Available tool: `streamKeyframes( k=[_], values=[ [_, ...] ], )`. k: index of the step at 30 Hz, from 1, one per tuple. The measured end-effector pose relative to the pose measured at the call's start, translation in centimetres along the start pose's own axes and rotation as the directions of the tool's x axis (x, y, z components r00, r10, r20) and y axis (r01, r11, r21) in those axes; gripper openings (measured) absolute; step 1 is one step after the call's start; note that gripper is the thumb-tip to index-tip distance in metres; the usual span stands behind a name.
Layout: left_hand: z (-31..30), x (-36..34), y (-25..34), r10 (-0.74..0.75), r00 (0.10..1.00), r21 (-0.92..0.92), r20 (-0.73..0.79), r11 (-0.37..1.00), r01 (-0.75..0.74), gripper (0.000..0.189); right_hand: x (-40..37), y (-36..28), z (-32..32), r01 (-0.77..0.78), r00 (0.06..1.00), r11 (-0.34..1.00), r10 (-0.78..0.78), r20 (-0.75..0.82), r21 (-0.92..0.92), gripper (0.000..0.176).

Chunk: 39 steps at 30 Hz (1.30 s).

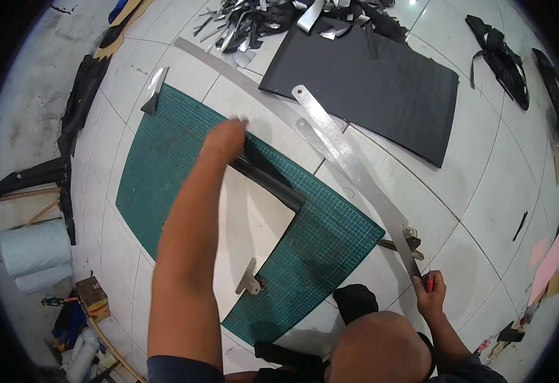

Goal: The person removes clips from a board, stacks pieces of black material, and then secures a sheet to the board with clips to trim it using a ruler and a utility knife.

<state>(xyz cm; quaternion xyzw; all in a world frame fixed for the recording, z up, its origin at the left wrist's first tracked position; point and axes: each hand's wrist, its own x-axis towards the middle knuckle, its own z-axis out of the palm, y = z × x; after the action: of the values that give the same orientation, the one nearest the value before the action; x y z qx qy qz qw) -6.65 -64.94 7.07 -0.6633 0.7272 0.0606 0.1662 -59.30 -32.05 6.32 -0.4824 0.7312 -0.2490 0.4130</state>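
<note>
A sheet with a pale face (247, 210) lies on the green cutting mat (330, 230), its far edge turned over to show a black side (270, 182). At that folded edge is my left hand (225, 139), its fingers bent around the black material and partly hidden. My right hand (431, 292) is closed around the near end of a long steel ruler (362, 179), with a slim red-handled tool (429, 282) also in its grip. The ruler is held above the floor. A metal clip (249, 278) sits on the pale sheet's near edge.
Beyond the mat are a black sheet stack (369, 83), a pile of black and silver scraps (254, 29) and another long metal strip (212, 60). A metal blade-like piece (154, 89) rests at the mat's far-left corner. Another clip (411, 242) lies near the ruler.
</note>
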Motion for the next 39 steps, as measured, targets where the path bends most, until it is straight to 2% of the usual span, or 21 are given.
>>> streamKeyframes(
  k=[2,3,4,5,6,8,10,11,12,13,16,18,21,23,29,32,35,39],
  values=[
    [-5.5,1.9,-0.6,-0.252,0.944,-0.157,-0.21,0.962,0.222,0.02,-0.1,-0.8,-0.3,-0.006,1.0,1.0,0.006,0.021,0.005,0.032],
    [-7.8,3.8,-2.8,-0.407,0.871,-0.374,-0.274,0.88,0.294,0.03,-0.2,-0.7,-0.3,0.0,1.0,1.0,0.0,0.02,-0.011,0.032],
    [-8.6,4.7,-3.9,-0.563,0.613,-0.547,-0.554,0.801,0.242,0.052,-0.1,-0.4,-0.4,0.008,1.0,1.0,-0.007,0.017,-0.024,0.032],
    [-8.8,6.0,-5.1,-0.556,0.408,-0.499,-0.724,0.831,0.246,0.076,-0.2,-0.2,-0.5,0.013,1.0,0.999,-0.012,0.015,-0.037,0.032],
    [-8.7,6.5,-6.4,-0.587,0.401,-0.513,-0.703,0.809,0.286,0.079,-0.2,0.3,-0.7,0.021,0.999,0.998,-0.019,0.03,-0.056,0.032],
    [-11.3,2.2,-4.1,-0.515,0.739,-0.577,-0.434,0.789,0.211,0.072,-0.3,1.3,-1.3,0.029,0.998,0.996,-0.025,0.055,-0.087,0.032],
    [-7.3,-0.8,-1.5,-0.381,0.867,-0.68,-0.322,0.73,0.068,0.062,-1.1,1.7,-2.5,0.048,0.997,0.987,-0.039,0.059,-0.151,0.033],
    [-5.3,-4.2,1.4,-0.299,0.888,-0.526,-0.35,0.847,0.078,0.058,-1.5,2.3,-3.5,0.044,0.997,0.986,-0.034,0.07,-0.162,0.033],
    [-0.9,-7.1,3.0,-0.15,0.871,-0.434,-0.468,0.898,-0.079,0.059,-1.8,3.2,-4.7,0.046,0.997,0.983,-0.033,0.075,-0.175,0.032],
    [0.1,-10.9,6.3,-0.141,0.916,-0.557,-0.375,0.824,-0.102,0.064,-2.5,4.9,-6.2,0.056,0.996,0.967,-0.037,0.079,-0.247,0.032],
    [2.1,-19.0,13.2,-0.182,0.96,-0.505,-0.211,0.862,0.052,0.072,-4.4,6.1,-10.3,0.102,0.992,0.933,-0.072,0.101,-0.345,0.032],
    [3.3,-20.3,15.2,-0.237,0.949,-0.502,-0.208,0.858,0.104,0.071,-5.4,6.8,-11.8,0.14,0.988,0.929,-0.107,0.114,-0.343,0.036],
    [4.6,-20.1,16.5,-0.306,0.918,-0.47,-0.254,0.868,0.159,0.071,-6.3,7.3,-13.1,0.125,0.987,0.906,-0.071,0.147,-0.404,0.041],
    [4.7,-18.5,16.9,-0.315,0.89,-0.414,-0.329,0.895,0.164,0.069,-6.4,7.2,-12.8,0.163,0.983,0.903,-0.115,0.141,-0.399,0.04],
    [4.1,-17.2,17.1,-0.25,0.941,-0.33,-0.227,0.929,0.167,0.055,-6.6,7.8,-12.7,0.211,0.976,0.867,-0.164,0.14,-0.451,0.041],
    [3.7,-17.4,16.7,-0.236,0.946,-0.41,-0.221,0.903,0.129,0.049,-6.7,7.8,-12.6,0.253,0.966,0.858,-0.2,0.164,-0.448,0.04],
    [2.9,-17.7,16.4,-0.208,0.955,-0.413,-0.213,0.905,0.105,0.046,-6.9,8.2,-12.3,0.314,0.948,0.853,-0.256,0.19,-0.418,0.039],
    [2.3,-18.0,15.9,-0.176,0.966,-0.471,-0.187,0.88,0.07,0.048,-6.4,7.9,-12.0,0.372,0.926,0.824,-0.299,0.23,-0.428,0.038]
  ],
)
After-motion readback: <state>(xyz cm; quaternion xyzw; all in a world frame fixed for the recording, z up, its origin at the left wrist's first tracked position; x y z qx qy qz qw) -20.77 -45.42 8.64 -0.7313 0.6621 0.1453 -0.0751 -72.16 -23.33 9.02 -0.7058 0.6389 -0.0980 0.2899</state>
